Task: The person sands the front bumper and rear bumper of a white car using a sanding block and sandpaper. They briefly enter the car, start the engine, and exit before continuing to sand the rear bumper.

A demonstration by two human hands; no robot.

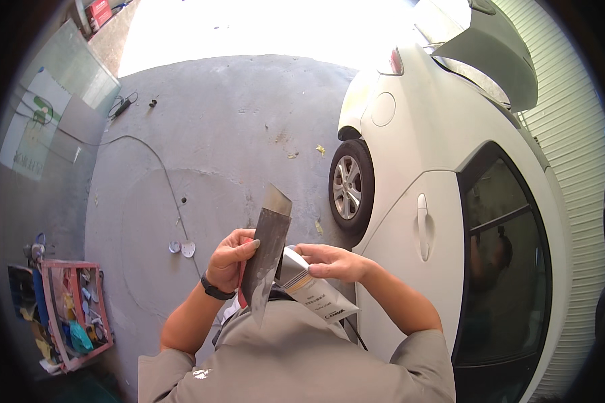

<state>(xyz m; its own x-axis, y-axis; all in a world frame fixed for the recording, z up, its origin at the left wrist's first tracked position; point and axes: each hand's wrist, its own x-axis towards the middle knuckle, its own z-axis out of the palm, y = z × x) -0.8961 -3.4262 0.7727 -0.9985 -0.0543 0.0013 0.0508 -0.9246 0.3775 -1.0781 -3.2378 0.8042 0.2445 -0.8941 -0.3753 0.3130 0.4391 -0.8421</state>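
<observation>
In front of my torso, my left hand pinches a long, flat, dark grey plate between thumb and fingers. A paler, shiny slanted end sticks out at its top, and something red shows beside it, under my fingers. My right hand is closed on the upper end of a white, flattened tube with a grey and orange striped band. The tube hangs slanted down to the right, close beside the plate. Where tube and plate come nearest, I cannot tell whether they touch.
A white car stands close on my right, its rear lid raised. At lower left is a red-framed cart with assorted items. A cable runs over the grey floor, near two small round discs. A metal wall panel borders the left.
</observation>
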